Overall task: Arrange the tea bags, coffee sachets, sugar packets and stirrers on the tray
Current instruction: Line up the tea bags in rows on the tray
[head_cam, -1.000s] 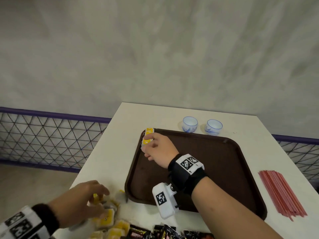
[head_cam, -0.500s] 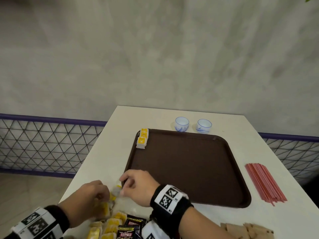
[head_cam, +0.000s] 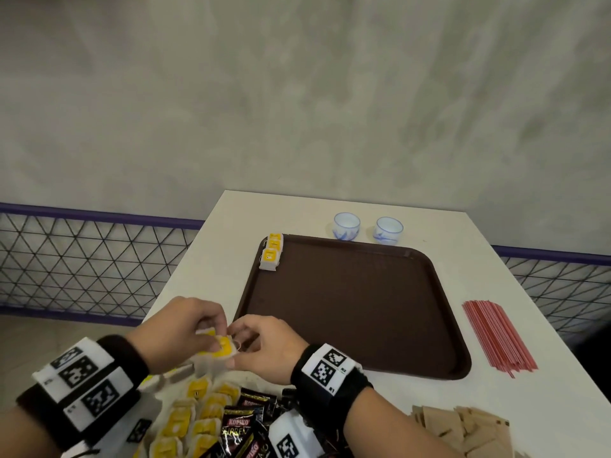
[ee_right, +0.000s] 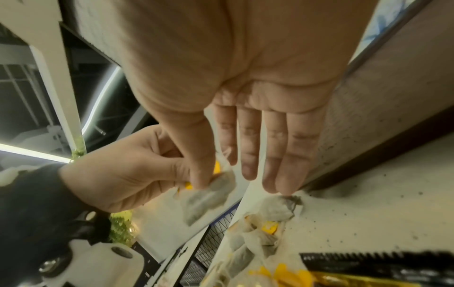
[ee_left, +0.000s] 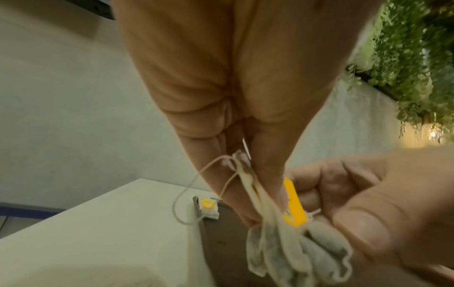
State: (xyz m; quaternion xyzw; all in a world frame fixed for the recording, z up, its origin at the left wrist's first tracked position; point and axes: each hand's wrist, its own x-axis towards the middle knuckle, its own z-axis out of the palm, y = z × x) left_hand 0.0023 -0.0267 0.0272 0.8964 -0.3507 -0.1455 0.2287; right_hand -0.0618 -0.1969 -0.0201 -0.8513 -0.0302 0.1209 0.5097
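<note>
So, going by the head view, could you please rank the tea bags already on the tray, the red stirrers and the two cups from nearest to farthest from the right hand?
1. Tea bags on the tray, far-left corner.
2. Red stirrers, right of the tray.
3. Two cups, beyond the tray's far edge.

The first two are close to call from the right hand.

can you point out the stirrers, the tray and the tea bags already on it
stirrers (head_cam: 497,337): head view, middle of the red bundle
tray (head_cam: 357,309): head view, bare brown floor
tea bags on the tray (head_cam: 271,254): head view, yellow tag of the nearest bag

Grey mottled wall (head_cam: 297,94), white table (head_cam: 205,276), purple-railed mesh fence (head_cam: 82,259)
</note>
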